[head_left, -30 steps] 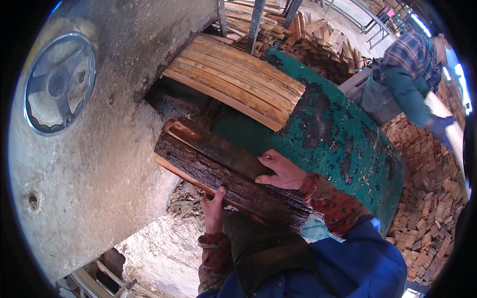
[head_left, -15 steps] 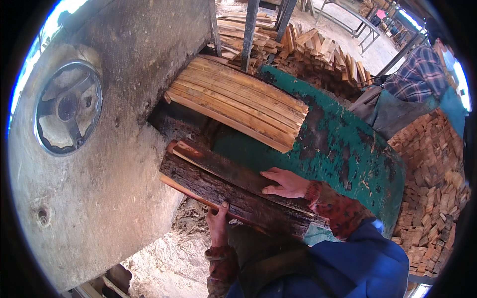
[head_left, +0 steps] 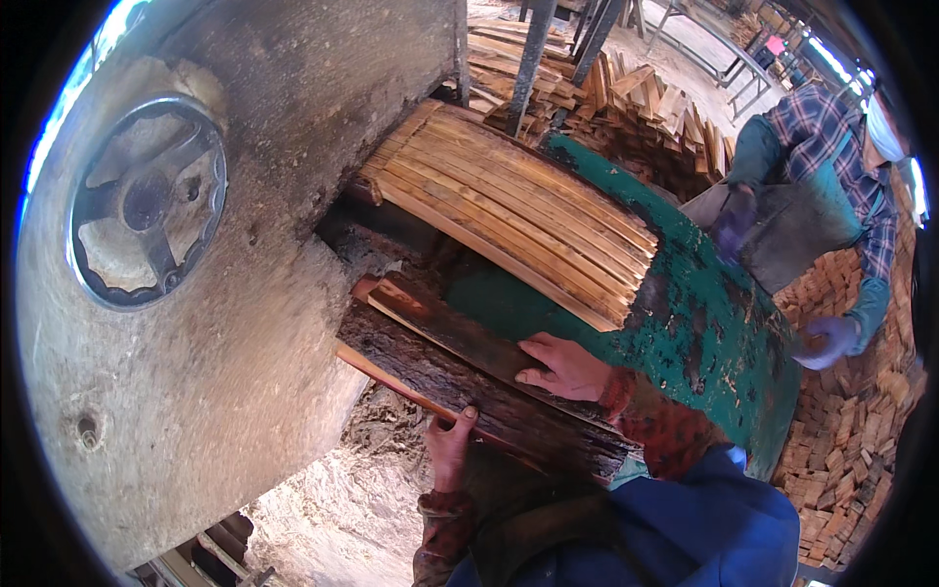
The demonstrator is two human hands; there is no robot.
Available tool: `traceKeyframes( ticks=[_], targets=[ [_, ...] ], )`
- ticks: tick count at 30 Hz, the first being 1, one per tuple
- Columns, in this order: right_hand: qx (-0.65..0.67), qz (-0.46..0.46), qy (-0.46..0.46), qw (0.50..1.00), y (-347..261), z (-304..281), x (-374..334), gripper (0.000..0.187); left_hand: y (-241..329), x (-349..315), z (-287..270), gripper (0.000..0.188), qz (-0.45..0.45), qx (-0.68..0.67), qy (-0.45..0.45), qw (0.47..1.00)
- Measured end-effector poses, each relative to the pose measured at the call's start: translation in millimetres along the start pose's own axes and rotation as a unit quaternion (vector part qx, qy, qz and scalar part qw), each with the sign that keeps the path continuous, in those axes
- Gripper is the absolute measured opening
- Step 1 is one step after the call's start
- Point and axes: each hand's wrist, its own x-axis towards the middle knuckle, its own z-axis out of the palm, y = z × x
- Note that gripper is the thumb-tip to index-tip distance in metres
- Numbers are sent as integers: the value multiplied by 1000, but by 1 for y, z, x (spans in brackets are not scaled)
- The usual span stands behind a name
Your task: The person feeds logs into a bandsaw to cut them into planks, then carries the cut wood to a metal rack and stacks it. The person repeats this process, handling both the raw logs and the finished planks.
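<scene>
Two dark, rough boards lie side by side in front of me: a bark-covered slab (head_left: 489, 391) with a pale near edge, and a narrower dark board (head_left: 440, 318) behind it. My left hand (head_left: 450, 450) grips the slab's near edge, thumb on top and fingers underneath. Across the narrower board lies my right hand (head_left: 567, 367), thumb on its top and the fingers at its far edge, partly hidden. Beyond them, a row of light sawn boards (head_left: 509, 215) stands packed together on a green, worn metal table (head_left: 704, 323), its left end at the machine's opening.
At left rises a tall dusty machine panel (head_left: 274, 323) with a handwheel (head_left: 147, 201). A co-worker in a plaid shirt (head_left: 812, 127) and gloves stands at the table's far right. Stacked wood pieces (head_left: 846, 440) fill the right; loose offcuts (head_left: 655, 108) lie behind. Sawdust (head_left: 342, 509) covers the floor below.
The whole view has shifted, so most things sit farther right. The co-worker has turned, and both gloved hands now show, one by the table's right edge. My hands keep their hold on the boards.
</scene>
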Motion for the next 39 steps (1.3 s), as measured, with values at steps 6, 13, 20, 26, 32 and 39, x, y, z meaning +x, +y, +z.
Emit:
traceKeyframes(
  ticks=[6,13,20,26,32,39],
  targets=[
    [-38,-58,28,997,-21,-7,19,53,3,2,-1,44,31,44,0,999],
    [-71,-110,80,988,-38,-3,100,49,7,0,0,45,18,67,12,997],
    [-191,-94,112,971,-73,-4,209,52,11,-1,6,49,60,24,1,998],
    [-366,-81,175,910,-48,9,265,57,-2,4,-1,52,40,30,-14,999],
    [-431,-80,188,879,-35,20,257,58,8,0,-1,53,23,69,-16,997],
    [-427,-91,193,878,-37,13,238,63,8,0,0,54,37,24,-20,999]
  ],
)
